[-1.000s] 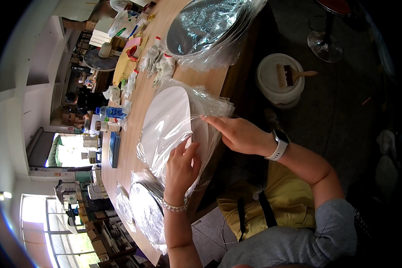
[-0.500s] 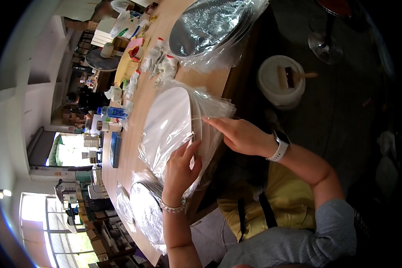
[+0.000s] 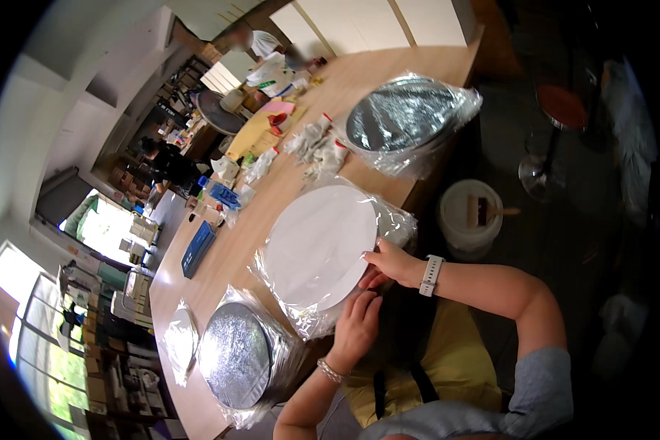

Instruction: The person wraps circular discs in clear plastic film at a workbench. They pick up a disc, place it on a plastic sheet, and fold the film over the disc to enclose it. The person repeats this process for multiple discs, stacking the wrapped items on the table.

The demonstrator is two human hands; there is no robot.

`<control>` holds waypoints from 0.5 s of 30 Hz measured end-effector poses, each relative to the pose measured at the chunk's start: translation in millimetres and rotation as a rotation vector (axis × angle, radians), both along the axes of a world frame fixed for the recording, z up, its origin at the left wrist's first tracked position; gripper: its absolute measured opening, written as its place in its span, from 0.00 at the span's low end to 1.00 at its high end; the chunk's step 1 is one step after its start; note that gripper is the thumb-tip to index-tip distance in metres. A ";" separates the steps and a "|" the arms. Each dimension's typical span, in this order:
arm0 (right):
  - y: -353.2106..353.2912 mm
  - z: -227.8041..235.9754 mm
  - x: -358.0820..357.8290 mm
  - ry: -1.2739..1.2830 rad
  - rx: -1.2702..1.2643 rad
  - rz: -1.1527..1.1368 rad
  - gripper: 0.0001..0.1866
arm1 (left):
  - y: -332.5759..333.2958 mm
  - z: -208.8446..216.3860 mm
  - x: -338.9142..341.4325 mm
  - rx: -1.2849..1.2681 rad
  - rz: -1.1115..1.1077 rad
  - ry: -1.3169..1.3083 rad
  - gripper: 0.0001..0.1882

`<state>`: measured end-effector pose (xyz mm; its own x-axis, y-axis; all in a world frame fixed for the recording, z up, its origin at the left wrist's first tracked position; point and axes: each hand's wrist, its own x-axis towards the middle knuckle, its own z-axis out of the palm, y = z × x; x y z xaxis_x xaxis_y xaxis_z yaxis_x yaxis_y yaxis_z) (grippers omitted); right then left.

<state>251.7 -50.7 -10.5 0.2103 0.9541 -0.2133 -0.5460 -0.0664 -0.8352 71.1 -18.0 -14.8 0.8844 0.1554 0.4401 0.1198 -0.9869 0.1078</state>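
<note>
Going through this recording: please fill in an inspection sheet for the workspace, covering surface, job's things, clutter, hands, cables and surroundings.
Surface: pale wood-look tabletop.
Job's things: white disc, clear film around its rim; nearer silver disc and farther silver disc, both in clear film.
Clutter: gloves, blue bottle, blue box.
Hands: right hand grips the white disc's edge, thumb on top; left hand beside it, grip unclear.
Cables: nothing seen.
Surroundings: white bucket with brush on top, red-topped stool, two other people behind the table.

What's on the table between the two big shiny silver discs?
In the head view, a white disc lies between them, with clear plastic around its edge and some bare tabletop.
</note>
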 end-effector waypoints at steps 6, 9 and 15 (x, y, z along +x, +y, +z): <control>1.2 9.8 -1.6 -0.171 -0.076 -0.086 0.12 | -3.3 -24.6 -10.1 0.202 0.191 0.138 0.27; -32.1 30.8 -11.9 -0.145 -0.076 -0.084 0.12 | 1.5 -36.9 -14.1 0.178 0.191 0.134 0.28; -155.3 66.5 -2.8 -0.097 -0.196 -0.153 0.10 | 10.8 -99.8 -23.8 -0.281 -0.057 -0.260 0.25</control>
<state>248.9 -206.1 56.0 0.3776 0.8522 -0.3622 -0.4801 -0.1543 -0.8635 47.3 -7.2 -114.6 0.7595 0.2551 0.5984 -0.0018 -0.9190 0.3942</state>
